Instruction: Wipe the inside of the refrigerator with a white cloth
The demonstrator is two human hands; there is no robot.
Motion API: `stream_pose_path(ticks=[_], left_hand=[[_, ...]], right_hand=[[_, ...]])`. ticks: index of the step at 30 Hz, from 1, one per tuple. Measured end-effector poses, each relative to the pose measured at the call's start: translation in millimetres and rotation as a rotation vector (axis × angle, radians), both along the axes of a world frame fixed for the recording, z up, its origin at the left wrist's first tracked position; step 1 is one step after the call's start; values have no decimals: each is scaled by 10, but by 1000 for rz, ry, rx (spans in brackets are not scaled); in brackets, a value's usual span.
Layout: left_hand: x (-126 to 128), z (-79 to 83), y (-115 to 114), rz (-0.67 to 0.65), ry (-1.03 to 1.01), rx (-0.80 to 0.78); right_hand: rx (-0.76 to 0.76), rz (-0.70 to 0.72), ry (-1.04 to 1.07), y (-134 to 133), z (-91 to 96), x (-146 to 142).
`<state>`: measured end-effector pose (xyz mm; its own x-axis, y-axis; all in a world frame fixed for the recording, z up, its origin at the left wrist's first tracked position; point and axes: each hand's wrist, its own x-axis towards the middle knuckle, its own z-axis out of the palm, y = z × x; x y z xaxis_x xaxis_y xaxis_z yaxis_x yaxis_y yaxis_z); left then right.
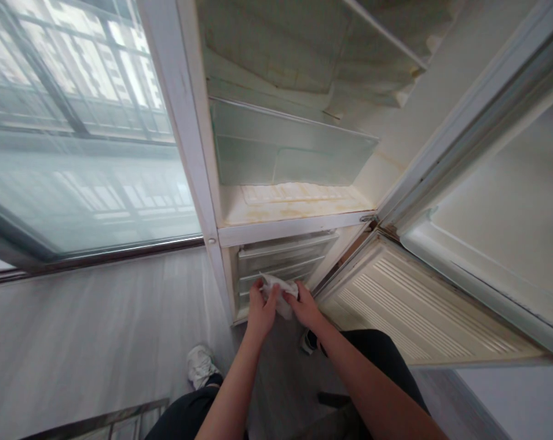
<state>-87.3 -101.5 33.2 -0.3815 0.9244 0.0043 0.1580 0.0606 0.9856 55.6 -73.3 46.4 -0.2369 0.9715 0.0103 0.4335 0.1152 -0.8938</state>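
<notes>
Between both hands is a crumpled white cloth or wipe; its exact kind is hard to tell. My left hand pinches its left side, thumb on top. On the other side my right hand grips its right edge with closed fingers. Both hands are in front of the open lower compartment of a fridge, where several freezer drawers sit stacked. Above them, the upper compartment has stained inner surfaces and a tilted glass shelf.
The lower door and upper door of the fridge hang open at right. A glass balcony door stands at left. My shoe rests on the grey floor. A dark-framed object lies at lower left.
</notes>
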Motion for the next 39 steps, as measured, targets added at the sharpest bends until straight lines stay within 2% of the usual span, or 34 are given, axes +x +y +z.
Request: stream_pose_path(ticks=[2, 4, 6, 8, 10, 13, 17, 22, 28, 31, 35, 39], left_hand=[[-37, -36, -10, -123, 55, -108], [-72, -33, -25, -311, 130, -207], [-88, 3, -24, -496, 198, -279], [-80, 50, 6, -591, 278, -297], [-58, 89, 59, -581, 427, -308], [-20, 112, 150, -471, 711, -384], [40, 92, 247, -360, 806, -456], [143, 73, 360, -430, 800, -630], [182, 62, 467, -386, 742, -638], [168, 57, 506, -378, 712, -575], [188, 79, 548, -275, 716, -466], [217, 70, 554, -319, 695, -365]], right_hand=[[-83, 74, 31, -215, -41, 183], [-129, 171, -17, -306, -35, 335], [-122, 222, -82, -265, -46, 439], [-85, 206, -111, -137, -127, 488], [-55, 132, -137, 16, -285, 479], [-24, -3, -209, 191, -565, 388], [-24, -2, -145, 252, -771, 262], [-148, -9, -4, 224, -750, 265], [-218, -119, 111, 271, -732, 413], [-237, -136, 80, 299, -755, 458], [-268, -111, 39, 313, -812, 441], [-294, -126, 133, 319, -870, 392]])
